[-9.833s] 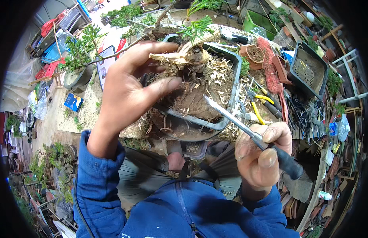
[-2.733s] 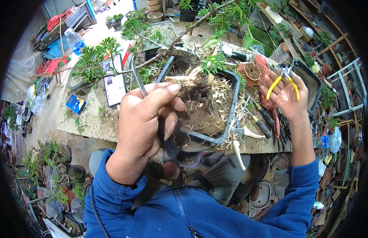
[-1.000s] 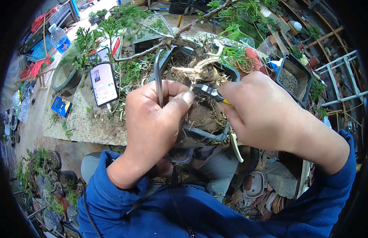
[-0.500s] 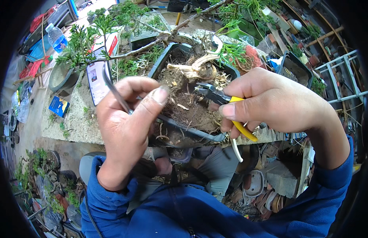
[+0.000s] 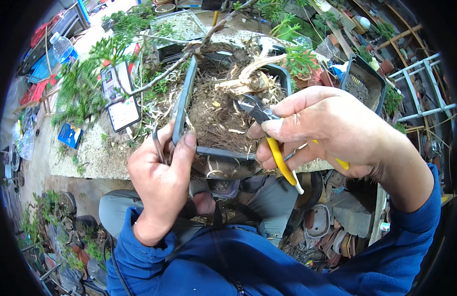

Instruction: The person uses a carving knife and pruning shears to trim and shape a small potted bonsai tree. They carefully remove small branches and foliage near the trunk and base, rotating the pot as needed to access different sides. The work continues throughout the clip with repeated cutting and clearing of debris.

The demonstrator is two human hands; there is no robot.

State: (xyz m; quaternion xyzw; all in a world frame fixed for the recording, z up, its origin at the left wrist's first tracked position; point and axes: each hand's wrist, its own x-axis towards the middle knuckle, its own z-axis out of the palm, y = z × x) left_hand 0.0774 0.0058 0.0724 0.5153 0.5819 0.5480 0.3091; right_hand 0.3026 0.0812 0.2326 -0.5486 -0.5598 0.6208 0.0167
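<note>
A juniper with a pale, stripped trunk base (image 5: 250, 79) leans in a dark rectangular plastic pot (image 5: 223, 152) of brown soil. My left hand (image 5: 162, 170) is closed at the pot's near left corner, thumb against the rim. A curved metal hook (image 5: 157, 145) sticks up from its fingers; the rest of the hook is hidden. In my right hand (image 5: 317, 130) are yellow-handled cutting pliers (image 5: 260, 111), with one handle partly behind the fingers. Their dark jaws point up and left over the soil, just below the exposed wood, apparently parted.
The pot stands on a rough stone slab (image 5: 95, 158). Left of it lie a phone (image 5: 121, 96) and a small blue packet (image 5: 70, 135), with a water bottle (image 5: 64, 48) beyond. A black basket (image 5: 364, 84) stands right. Juniper branches (image 5: 164, 74) reach across the far side.
My left hand has lowered onto the pot's rim, the hook still in it. The pot and tree have turned and shifted slightly left. My right hand has swung the pliers' handles more upright.
</note>
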